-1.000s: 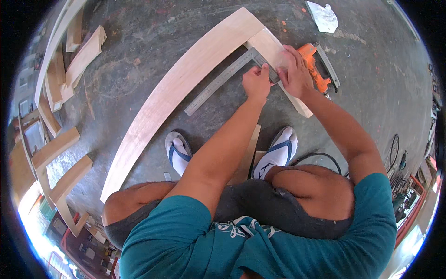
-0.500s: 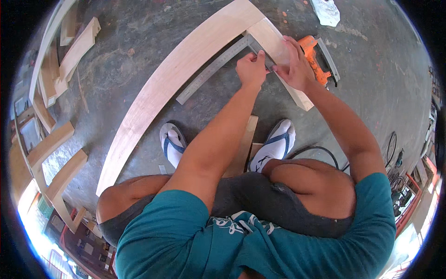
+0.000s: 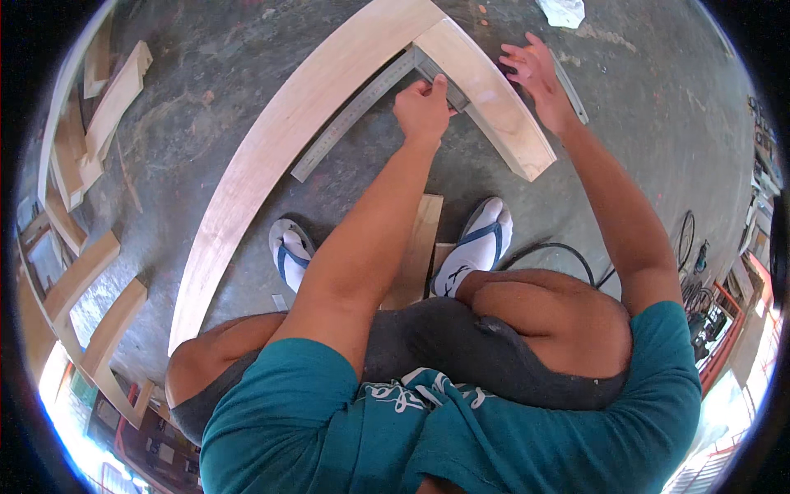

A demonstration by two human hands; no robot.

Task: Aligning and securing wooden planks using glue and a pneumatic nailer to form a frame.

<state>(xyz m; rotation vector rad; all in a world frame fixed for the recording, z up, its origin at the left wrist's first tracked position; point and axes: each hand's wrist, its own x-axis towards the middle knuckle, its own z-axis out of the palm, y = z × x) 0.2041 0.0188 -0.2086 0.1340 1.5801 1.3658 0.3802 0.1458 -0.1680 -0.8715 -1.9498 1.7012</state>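
My left hand (image 3: 421,111) is closed on a metal try square (image 3: 354,117), its thumb and fingers at the short arm. The square sits in the inside corner where a long curved wooden board (image 3: 280,132) meets a short wooden piece (image 3: 492,92). Its ruled blade runs beside the curved board's inner edge. My right hand (image 3: 545,86) is off the wood, fingers spread and curled, just right of the short piece. Beneath it lies a nail gun whose grey magazine (image 3: 569,89) shows; its orange body is hidden by the hand.
Curved wooden parts and offcuts (image 3: 115,107) lie at the left. A white plastic bag (image 3: 563,11) is at the far edge. Between my feet lies a wooden board (image 3: 415,251). A black hose (image 3: 559,247) curves by my right foot; coiled cables (image 3: 699,309) are further right.
My right hand has let go of the short wooden piece and moved right, over the nail gun. The left hand keeps the try square in the corner. The whole view has shifted slightly.
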